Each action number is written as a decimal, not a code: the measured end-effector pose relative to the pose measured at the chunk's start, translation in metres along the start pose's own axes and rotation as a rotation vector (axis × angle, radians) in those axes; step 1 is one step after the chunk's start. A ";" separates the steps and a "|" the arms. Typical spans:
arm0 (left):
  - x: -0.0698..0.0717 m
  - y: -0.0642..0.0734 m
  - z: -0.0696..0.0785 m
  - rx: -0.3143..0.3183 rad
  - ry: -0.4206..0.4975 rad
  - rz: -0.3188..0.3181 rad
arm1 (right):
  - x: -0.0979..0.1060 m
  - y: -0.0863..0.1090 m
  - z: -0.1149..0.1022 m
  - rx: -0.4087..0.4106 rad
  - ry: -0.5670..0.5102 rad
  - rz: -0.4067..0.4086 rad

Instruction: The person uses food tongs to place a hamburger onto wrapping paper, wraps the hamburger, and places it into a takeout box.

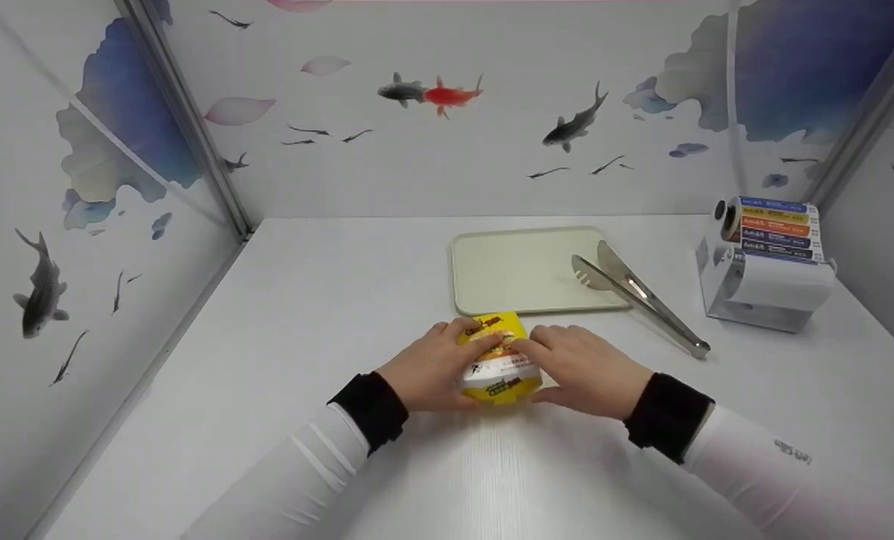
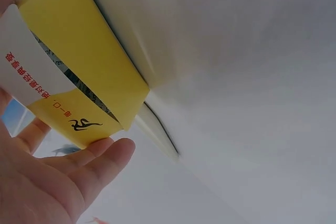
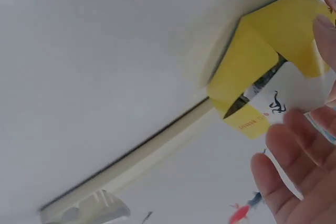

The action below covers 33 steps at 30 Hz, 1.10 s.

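Note:
A small yellow and white cardboard food box (image 1: 501, 367) with printed lettering sits on the white table, between both hands. My left hand (image 1: 436, 367) grips its left side, fingers over the top and thumb low by the front; the left wrist view shows fingertips (image 2: 118, 153) at the box's far edge. On the other side my right hand (image 1: 589, 367) holds the box between its thumb and fingers. The right wrist view shows this hand (image 3: 310, 166) close against the carton. Through a gap in the side of the box (image 2: 100, 51) something dark and printed shows.
Behind the box lies a pale cream tray (image 1: 522, 270). Metal serving tongs (image 1: 642, 296) rest partly over its right end, handle towards me. At the right stands a white dispenser (image 1: 769, 266) with coloured labels. Patterned wall panels (image 1: 447, 165) border the table.

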State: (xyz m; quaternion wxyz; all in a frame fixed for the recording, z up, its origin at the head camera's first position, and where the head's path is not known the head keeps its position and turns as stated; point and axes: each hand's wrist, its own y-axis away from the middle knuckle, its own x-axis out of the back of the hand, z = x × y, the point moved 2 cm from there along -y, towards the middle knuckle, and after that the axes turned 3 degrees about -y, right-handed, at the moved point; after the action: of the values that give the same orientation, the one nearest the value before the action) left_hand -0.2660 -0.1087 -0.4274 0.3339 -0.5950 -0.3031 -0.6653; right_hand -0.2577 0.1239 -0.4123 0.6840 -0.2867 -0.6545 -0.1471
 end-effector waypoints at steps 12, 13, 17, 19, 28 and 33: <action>0.002 -0.001 -0.002 -0.020 0.020 0.019 | -0.012 -0.012 -0.019 0.126 0.336 0.099; 0.002 -0.001 -0.002 -0.021 0.020 0.019 | -0.014 -0.011 -0.019 0.138 0.354 0.108; 0.002 -0.001 -0.001 -0.027 0.016 0.028 | -0.018 -0.011 -0.019 0.182 0.431 0.155; 0.002 -0.001 0.000 -0.026 0.014 0.031 | -0.020 -0.011 -0.018 0.193 0.452 0.179; 0.002 -0.002 0.001 -0.009 -0.012 0.022 | -0.022 -0.011 -0.013 0.218 0.415 0.231; 0.002 -0.002 -0.001 -0.013 -0.004 0.030 | -0.019 -0.012 -0.012 0.236 0.322 0.227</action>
State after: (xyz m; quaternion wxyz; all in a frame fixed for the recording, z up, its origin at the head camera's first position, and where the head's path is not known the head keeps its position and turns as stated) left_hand -0.2687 -0.1082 -0.4253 0.3394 -0.6031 -0.2904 -0.6608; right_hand -0.2567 0.1040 -0.4283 0.8205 -0.2493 -0.5132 -0.0352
